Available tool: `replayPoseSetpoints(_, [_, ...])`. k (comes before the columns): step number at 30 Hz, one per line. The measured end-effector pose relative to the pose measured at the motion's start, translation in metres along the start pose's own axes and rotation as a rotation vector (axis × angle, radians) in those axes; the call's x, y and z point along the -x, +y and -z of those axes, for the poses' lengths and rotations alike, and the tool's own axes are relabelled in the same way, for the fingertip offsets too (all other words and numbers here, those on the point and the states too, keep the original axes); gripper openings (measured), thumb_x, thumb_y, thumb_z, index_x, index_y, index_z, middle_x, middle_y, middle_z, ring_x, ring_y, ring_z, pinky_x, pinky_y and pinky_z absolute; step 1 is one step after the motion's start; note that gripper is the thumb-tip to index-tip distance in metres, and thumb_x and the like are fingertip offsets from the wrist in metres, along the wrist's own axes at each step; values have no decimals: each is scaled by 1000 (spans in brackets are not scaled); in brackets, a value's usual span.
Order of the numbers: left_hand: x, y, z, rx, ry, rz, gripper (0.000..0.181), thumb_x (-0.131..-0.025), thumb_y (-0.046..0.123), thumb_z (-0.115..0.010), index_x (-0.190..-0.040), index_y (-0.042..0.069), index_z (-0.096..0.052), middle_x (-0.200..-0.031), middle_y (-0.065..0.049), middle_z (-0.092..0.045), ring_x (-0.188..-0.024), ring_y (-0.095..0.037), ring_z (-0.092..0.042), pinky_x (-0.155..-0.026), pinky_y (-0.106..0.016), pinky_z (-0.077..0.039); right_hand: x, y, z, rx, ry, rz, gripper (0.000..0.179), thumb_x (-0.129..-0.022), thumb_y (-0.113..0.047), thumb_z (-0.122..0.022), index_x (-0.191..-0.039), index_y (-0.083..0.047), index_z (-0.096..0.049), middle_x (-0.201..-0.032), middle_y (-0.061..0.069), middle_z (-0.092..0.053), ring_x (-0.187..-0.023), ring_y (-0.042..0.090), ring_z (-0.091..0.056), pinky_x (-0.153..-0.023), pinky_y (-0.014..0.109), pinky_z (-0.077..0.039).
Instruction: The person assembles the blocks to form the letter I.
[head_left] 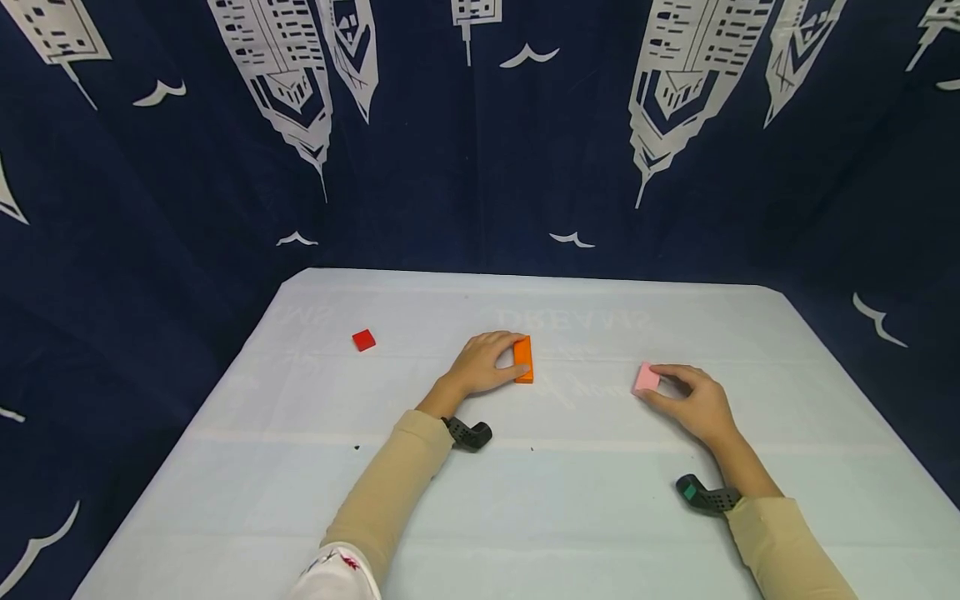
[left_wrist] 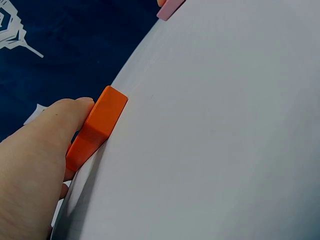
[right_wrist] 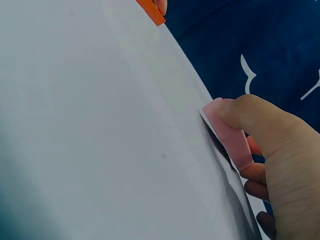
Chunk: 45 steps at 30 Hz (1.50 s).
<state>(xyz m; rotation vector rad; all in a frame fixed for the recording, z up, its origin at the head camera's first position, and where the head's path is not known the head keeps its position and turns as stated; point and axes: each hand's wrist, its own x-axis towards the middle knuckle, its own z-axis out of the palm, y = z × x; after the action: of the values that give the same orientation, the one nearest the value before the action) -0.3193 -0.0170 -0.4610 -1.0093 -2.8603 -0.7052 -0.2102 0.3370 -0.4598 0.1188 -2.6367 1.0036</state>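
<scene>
The orange block [head_left: 524,358] is pinched between the thumb and fingers of the left hand [head_left: 480,367], toward the far side of the white table [head_left: 585,508]. The pink block [head_left: 644,379] is pinched by the thumb and fingers of the right hand [head_left: 701,406], well apart to the right. The red block [head_left: 363,340] is located on the table, left of the left hand. A black device [head_left: 471,436] is worn at each wrist.

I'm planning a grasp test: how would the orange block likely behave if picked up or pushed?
The orange block is probably stiff: its edges look straight though the left hand pinches it. Its flat faces suggest it would slide rather than roll.
</scene>
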Motion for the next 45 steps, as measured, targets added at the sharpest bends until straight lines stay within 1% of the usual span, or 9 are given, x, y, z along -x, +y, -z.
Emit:
replayPoseSetpoints(4, [0,0,-1,-10,0,4,62,-94,51,-56,-147,22,-43,-149,-2,-44,-139,-24,-35,-114,-43,-25,0,-1,1,-2,1,-7,50,-82,-31,-80,-119,-1,-67,-124,25,-60,-117,44,-51,-97,58,-41])
replayPoseSetpoints(11, [1,2,1,-18,2,10,62,-94,51,-57,-147,22,-43,-148,-2,-45,-138,-23,-36,-115,-43,-24,0,-8,3,-44,1,-14,51,-81,-31,-81,-119,0,-67,-125,25,-60,-118,43,-51,-97,59,-40])
replayPoseSetpoints(18, [1,2,1,-8,6,-1,61,-94,50,-57,-147,22,-44,-148,-3,-45,-138,-24,-36,-114,-44,-25,-1,-11,2,-44,1,-14,50,-80,-31,-82,-118,-2,-68,-124,24,-61,-119,43,-51,-97,60,-39])
replayPoseSetpoints(25, [1,2,0,-13,0,8,62,-94,50,-57,-147,22,-43,-148,-2,-45,-138,-23,-36,-114,-43,-25,-2,-18,0,-64,-4,26,48,-79,-28,-83,-116,-1,-69,-123,25,-61,-119,46,-49,-97,64,-37])
replayPoseSetpoints(36, [1,3,3,-1,2,7,62,-94,50,-57,-148,23,-43,-149,-3,-44,-139,-24,-35,-114,-44,-24,-4,-30,-1,-57,-26,47,48,-79,-29,-83,-117,-3,-68,-124,24,-61,-121,46,-48,-98,64,-37])
replayPoseSetpoints(45, [2,2,1,0,-1,16,61,-94,50,-57,-147,23,-43,-149,-2,-43,-139,-24,-34,-114,-44,-24,-5,-36,-8,-67,-25,105,47,-76,-27,-85,-114,-4,-70,-120,21,-64,-118,43,-50,-96,63,-38])
